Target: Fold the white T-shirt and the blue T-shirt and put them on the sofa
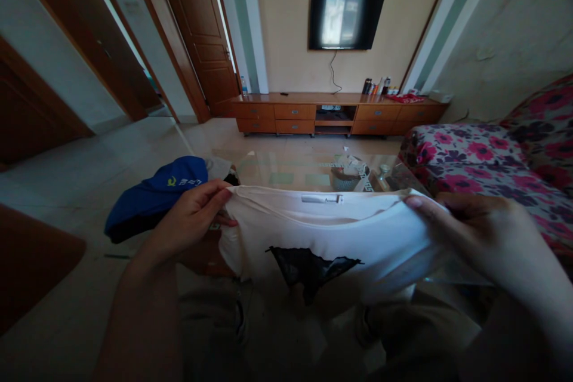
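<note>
Bkgd: a black flat-screen TV [347, 21] is mounted on the beige wall; below it a long, low brown wooden cabinet w/ drawers [293, 111] is seen, its R end crowded by assorted small bottles [376, 86] and a flat red item [405, 98]. A clear bottle w/ blue label [244, 88] is set at its L end. Far L is taken up by a brown panelled wooden door [197, 30]; R side by a sofa in white fabric w/ pink & dark flowers [474, 155].

In front, a clear glass worktop [264, 167] w/ patterned trim is partly blocked from view by the raised garment. On it, beyond the garment's top edge, a ribbed dark bowl [344, 183] w/ crumpled clear plastic [353, 164] is only partly seen; a small glassy item [384, 173] is placed just R of it. A blue fabric bundle w/ white lettering + yellow-green logo [152, 197] is seen beyond the L forearm.

White fabric top w/ wide scooped neckline [371, 245] is held up in mid-air, near side of worktop, stretched taut betw. both hands. Black see-through angular patch [290, 265] is seen on its front; pale label [320, 198] is shown inside the neck. Lower part is lost in shadow.

L grip [201, 209]: pinched on garment's L shoulder. R grip [483, 227]: clenched on R shoulder.
</note>
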### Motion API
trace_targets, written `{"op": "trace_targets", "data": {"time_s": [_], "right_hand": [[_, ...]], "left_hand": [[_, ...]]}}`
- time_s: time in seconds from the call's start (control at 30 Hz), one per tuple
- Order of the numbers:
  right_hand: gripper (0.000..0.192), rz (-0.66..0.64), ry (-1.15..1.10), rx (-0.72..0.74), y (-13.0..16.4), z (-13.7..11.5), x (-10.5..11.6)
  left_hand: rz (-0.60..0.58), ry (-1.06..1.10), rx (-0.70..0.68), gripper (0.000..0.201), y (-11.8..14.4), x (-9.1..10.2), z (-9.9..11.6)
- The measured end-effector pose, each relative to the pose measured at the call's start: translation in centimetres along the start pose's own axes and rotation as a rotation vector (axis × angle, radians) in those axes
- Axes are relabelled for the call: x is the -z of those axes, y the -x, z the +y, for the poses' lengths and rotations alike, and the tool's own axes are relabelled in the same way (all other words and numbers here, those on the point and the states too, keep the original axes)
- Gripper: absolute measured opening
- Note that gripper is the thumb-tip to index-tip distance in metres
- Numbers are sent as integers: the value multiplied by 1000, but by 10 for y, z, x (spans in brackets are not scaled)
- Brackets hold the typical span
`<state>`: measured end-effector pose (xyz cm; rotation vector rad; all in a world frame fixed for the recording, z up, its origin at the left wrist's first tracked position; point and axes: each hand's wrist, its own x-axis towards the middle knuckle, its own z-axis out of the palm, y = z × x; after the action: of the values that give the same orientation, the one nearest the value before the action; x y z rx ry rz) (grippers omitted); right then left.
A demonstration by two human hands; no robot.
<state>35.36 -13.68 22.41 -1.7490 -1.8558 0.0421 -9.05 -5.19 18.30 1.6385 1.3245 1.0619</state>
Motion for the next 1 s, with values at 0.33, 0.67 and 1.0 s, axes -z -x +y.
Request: {"op": "trace_targets", "data": {"time_s": [0.33,0.67,1.0], "right_hand": [[50,-321,-370,-56,-2,25,17],[18,-617,-409,-20,-3,43,1],[33,-255,-497,-25,-9,30,0]], "left_hand": [[-202,-311,-116,26,5,18,1],[364,-456,-135,30,-4,10,-11],[610,-10,-57,34,-4,8,-11]]}}
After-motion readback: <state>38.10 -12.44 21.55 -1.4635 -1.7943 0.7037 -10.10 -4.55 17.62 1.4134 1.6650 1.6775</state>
